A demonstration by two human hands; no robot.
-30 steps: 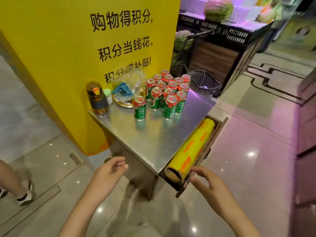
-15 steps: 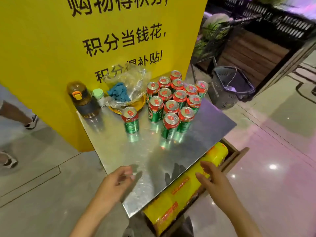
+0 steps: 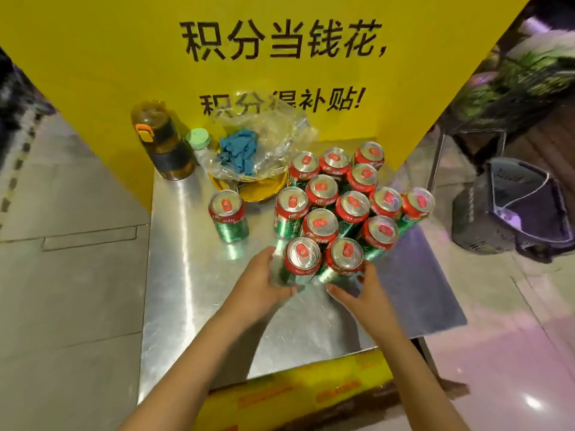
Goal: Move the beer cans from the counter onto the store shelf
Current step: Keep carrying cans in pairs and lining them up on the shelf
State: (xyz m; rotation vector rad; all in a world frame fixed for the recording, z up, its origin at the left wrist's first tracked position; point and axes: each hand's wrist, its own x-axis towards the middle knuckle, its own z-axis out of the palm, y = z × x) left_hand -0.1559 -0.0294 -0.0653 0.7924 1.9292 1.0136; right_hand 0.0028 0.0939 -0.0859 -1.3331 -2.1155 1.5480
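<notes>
Head view: a brushed steel surface (image 3: 199, 306), scuffed and reflective, fills the middle of the frame against a flat yellow sign panel (image 3: 124, 57) with black characters. A tight cluster of beer cans (image 3: 351, 200) stands upright at centre, cylindrical, with green foil bodies, red shoulders and silver lids; one lone can (image 3: 228, 216) stands apart to its left. The left hand (image 3: 264, 284) curls round the near-left front can (image 3: 301, 259), thumb and fingers wrapping its side. The right hand (image 3: 364, 290) has its fingers curved against the neighbouring front can (image 3: 343, 258), thumb spread low toward the left; whether it fully grips I cannot tell. At upper left stand an amber bottle (image 3: 163, 141) and crumpled clear plastic (image 3: 267, 141) over blue cloth. A yellow film roll (image 3: 295, 396) lies along the bottom edge.
</notes>
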